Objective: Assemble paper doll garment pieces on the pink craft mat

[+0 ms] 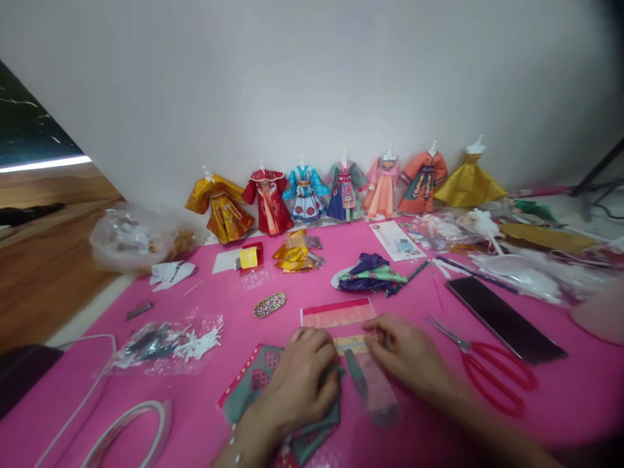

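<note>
no text, label, brand or number can be read on the pink surface [195, 409], where a small mark at one corner of a white card [391, 235] is too tiny and blurred to make out.

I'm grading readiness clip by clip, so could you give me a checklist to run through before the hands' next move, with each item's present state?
1. Left hand on the grey-green fabric: ok, it lies over part of it.
2. Right hand at the pink piece: ok, fingertips are at its far, yellowish end.
3. Left fingertips' grip: cannot tell, the hand hides them.
4. Red-handled scissors put away: not ok, they lie loose beside the right forearm.
5. Phone off the fabric: ok, it lies beyond the scissors, apart from the pieces.
</note>
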### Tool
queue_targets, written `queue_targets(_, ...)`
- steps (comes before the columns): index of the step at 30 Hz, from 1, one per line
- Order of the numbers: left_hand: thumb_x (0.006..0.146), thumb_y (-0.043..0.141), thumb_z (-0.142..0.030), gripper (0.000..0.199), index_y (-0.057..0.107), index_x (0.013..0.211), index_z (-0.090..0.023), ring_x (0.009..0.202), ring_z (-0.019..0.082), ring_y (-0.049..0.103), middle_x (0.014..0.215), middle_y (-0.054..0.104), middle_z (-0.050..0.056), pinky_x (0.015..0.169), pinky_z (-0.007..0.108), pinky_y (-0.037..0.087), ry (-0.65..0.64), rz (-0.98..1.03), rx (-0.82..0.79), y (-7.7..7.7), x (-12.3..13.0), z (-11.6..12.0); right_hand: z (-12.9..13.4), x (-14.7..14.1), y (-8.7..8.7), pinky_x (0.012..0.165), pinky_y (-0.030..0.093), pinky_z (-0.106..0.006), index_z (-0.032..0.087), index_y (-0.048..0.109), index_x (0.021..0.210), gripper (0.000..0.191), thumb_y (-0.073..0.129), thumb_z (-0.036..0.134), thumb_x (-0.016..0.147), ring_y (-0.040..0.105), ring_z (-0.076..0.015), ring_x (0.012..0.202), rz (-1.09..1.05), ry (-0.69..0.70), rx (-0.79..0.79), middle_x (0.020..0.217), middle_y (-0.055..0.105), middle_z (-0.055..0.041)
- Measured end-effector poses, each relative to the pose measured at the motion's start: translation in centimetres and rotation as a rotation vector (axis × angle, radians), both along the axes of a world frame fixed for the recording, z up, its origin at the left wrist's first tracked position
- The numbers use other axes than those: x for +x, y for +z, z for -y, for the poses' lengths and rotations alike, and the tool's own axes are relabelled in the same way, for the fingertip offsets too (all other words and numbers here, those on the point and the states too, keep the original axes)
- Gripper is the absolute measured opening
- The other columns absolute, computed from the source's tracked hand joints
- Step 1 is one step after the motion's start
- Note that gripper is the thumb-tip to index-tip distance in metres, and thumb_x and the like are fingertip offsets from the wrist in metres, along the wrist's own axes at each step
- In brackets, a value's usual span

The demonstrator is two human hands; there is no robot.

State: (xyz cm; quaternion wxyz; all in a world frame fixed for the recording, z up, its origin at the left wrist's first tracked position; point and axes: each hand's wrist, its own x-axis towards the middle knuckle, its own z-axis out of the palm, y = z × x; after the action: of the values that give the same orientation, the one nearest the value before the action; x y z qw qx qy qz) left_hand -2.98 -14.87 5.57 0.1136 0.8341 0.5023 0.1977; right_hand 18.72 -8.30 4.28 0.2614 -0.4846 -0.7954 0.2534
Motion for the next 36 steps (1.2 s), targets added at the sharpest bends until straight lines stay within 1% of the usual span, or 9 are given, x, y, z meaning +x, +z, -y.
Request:
queue_targets(3,0.089,0.045,-0.018,0.014,0.059,0.085,-0.018,0.085,0.023,0.051,0.089,0.06,0.007,0.081,0.042,0.04,-0.022,0.01,0.035,0.0,0.0,-0.2,-0.5,2.7,0.0,0.065,0.044,-0.029,0.021,0.071,0.093,0.018,0.055,0.027,0.087,0.062,-0.0186,0.071,0.032,-0.064,0.066,0.078,0.067,-0.0024)
queue_targets(6,0.095,0.046,-0.024,0.019,0.062,0.086,-0.018,0.086,0.023,0.052,0.09,0.062,0.007,0.081,0.042,0.041,-0.055,0.017,0.043,-0.3,0.1,-0.5,-0.2,4.5,-0.6,0.065,0.045,-0.03,0.021,0.07,0.087,0.016,0.056,0.026,0.089,0.063,-0.0193,0.073,0.072,-0.009,0.103,0.081,0.067,-0.0035)
queue_targets(11,0.097,0.052,-0.028,0.017,0.066,0.097,-0.018,0.091,0.023,0.055,0.096,0.065,0.007,0.086,0.042,0.042,-0.111,0.015,-0.015,-0.4,0.4,-0.4,1.0,5.0,-1.9,0.074,0.048,-0.032,0.022,0.072,0.094,0.018,0.054,0.02,0.094,0.062,-0.0194,0.083,0.071,0.164,0.129,0.089,0.066,-0.0055)
queue_targets(16,0.097,0.054,-0.03,0.025,0.063,0.119,-0.024,0.108,0.024,0.054,0.12,0.064,0.006,0.098,0.044,0.041,-0.195,-0.028,-0.057,-0.1,0.8,-0.4,1.2,5.0,-3.3,0.086,0.049,-0.04,0.023,0.072,0.108,0.024,0.053,0.017,0.096,0.06,-0.0239,0.099,0.075,0.174,0.316,0.105,0.066,-0.0097)
queue_targets(18,0.097,0.055,-0.031,0.024,0.065,0.118,-0.025,0.112,0.025,0.055,0.126,0.064,0.006,0.102,0.047,0.039,-0.221,-0.05,-0.05,-0.1,0.8,-0.4,1.1,5.1,-3.7,0.092,0.048,-0.044,0.023,0.072,0.11,0.025,0.053,0.017,0.096,0.059,-0.0257,0.107,0.103,0.164,0.368,0.113,0.066,-0.0112)
queue_targets(21,0.097,0.054,-0.032,0.02,0.068,0.11,-0.024,0.115,0.025,0.057,0.127,0.065,0.006,0.107,0.049,0.036,-0.234,-0.065,-0.035,-0.1,0.7,-0.5,1.2,5.2,-3.8,0.095,0.047,-0.047,0.023,0.072,0.111,0.025,0.054,0.019,0.095,0.058,-0.0279,0.111,0.152,0.166,0.407,0.12,0.066,-0.0128)
queue_targets(29,0.096,0.055,-0.031,0.018,0.071,0.1,-0.024,0.122,0.025,0.058,0.131,0.067,0.004,0.113,0.054,0.032,-0.21,-0.062,-0.065,-0.4,0.1,-0.5,1.3,5.4,-3.9,0.095,0.047,-0.049,0.022,0.072,0.113,0.025,0.059,0.022,0.092,0.059,-0.0291,0.111,0.174,0.149,0.397,0.121,0.067,-0.0133)
queue_targets(33,0.095,0.055,-0.031,0.017,0.07,0.098,-0.021,0.123,0.026,0.059,0.131,0.067,0.006,0.113,0.055,0.033,-0.199,-0.05,-0.074,-0.6,-0.1,-0.6,1.4,5.4,-4.0,0.095,0.046,-0.049,0.02,0.07,0.115,0.027,0.06,0.021,0.09,0.058,-0.0295,0.111,0.164,0.146,0.386,0.12,0.066,-0.0143)
queue_targets(36,0.094,0.056,-0.03,0.018,0.068,0.103,-0.021,0.121,0.026,0.058,0.13,0.066,0.008,0.111,0.052,0.036,-0.202,-0.027,-0.062,-0.4,0.1,-0.6,1.7,5.3,-3.9,0.096,0.046,-0.05,0.019,0.069,0.116,0.029,0.059,0.02,0.089,0.057,-0.0299,0.112,0.143,0.136,0.384,0.121,0.064,-0.0153)
